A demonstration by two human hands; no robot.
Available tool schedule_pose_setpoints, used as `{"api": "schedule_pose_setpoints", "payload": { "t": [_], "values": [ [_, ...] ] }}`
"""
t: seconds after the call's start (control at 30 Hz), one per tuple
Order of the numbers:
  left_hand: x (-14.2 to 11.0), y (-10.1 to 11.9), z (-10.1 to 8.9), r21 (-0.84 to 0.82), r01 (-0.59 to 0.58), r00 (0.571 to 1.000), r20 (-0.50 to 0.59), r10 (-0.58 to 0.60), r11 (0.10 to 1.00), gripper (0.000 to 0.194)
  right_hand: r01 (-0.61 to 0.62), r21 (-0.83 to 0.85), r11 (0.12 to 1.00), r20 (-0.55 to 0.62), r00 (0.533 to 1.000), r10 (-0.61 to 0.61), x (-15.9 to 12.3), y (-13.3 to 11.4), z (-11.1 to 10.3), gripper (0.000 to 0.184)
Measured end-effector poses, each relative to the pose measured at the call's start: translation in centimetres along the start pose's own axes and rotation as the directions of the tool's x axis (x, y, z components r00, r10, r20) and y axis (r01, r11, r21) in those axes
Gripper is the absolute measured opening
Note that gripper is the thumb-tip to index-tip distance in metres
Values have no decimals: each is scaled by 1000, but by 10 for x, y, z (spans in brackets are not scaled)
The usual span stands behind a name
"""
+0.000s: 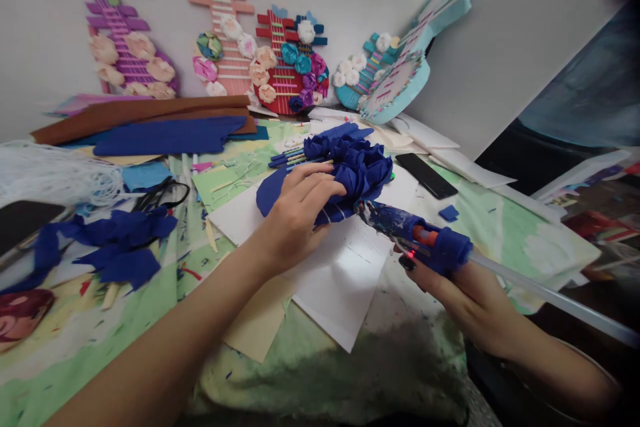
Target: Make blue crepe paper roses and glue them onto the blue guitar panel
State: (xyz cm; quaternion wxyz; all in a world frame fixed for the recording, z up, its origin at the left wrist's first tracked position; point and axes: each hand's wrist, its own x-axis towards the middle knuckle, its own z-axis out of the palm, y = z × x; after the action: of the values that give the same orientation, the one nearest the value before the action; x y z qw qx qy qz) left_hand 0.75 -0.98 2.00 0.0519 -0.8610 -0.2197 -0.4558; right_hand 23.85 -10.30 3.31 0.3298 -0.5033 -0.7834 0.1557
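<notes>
A dark blue paper guitar (274, 192) with crepe paper flowers (361, 163) lies on white sheets in the middle of the table. My left hand (305, 203) holds it, fingers curled over its body beside the flowers; the fingertips are partly hidden. In my right hand (450, 287) is a blue hot glue gun (435, 243), closed round its handle, with a small red light glowing. Its smeared nozzle points left and reaches the lower edge of the flowers; whether it touches them I cannot tell. A long clear glue stick (555, 297) sticks out of the gun's back.
Several decorated paper guitars (220, 47) lean against the wall. Folded brown paper (150, 113) and blue crepe paper (170, 136) lie at the back left. Blue scraps (120, 247) and white cord (65, 173) are at left. A black phone (427, 175) lies right of the flowers.
</notes>
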Motion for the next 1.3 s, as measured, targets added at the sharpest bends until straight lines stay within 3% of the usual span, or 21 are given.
{"api": "schedule_pose_setpoints", "payload": {
  "t": [0.27,0.63,0.87,1.13,1.3],
  "values": [
    [-2,1,0,-32,52,998,-16,-52,998,56,-42,133,990,-15,999,44,-5,-1,1,18],
    [-2,1,-1,-57,85,996,-5,-85,995,58,-73,278,958,-49,995,90,-6,-9,-1,14],
    [-2,2,-2,-39,103,995,10,-102,994,60,-43,188,981,-74,996,58,-6,-9,-4,6],
    [-3,0,-1,-22,80,997,6,-80,997,65,-24,95,995,-2,1000,24,-6,-11,-12,10],
    [-3,0,-2,-30,83,997,7,-82,996,68,-13,96,995,-19,1000,15,-7,-9,-11,9]
  ]
}}
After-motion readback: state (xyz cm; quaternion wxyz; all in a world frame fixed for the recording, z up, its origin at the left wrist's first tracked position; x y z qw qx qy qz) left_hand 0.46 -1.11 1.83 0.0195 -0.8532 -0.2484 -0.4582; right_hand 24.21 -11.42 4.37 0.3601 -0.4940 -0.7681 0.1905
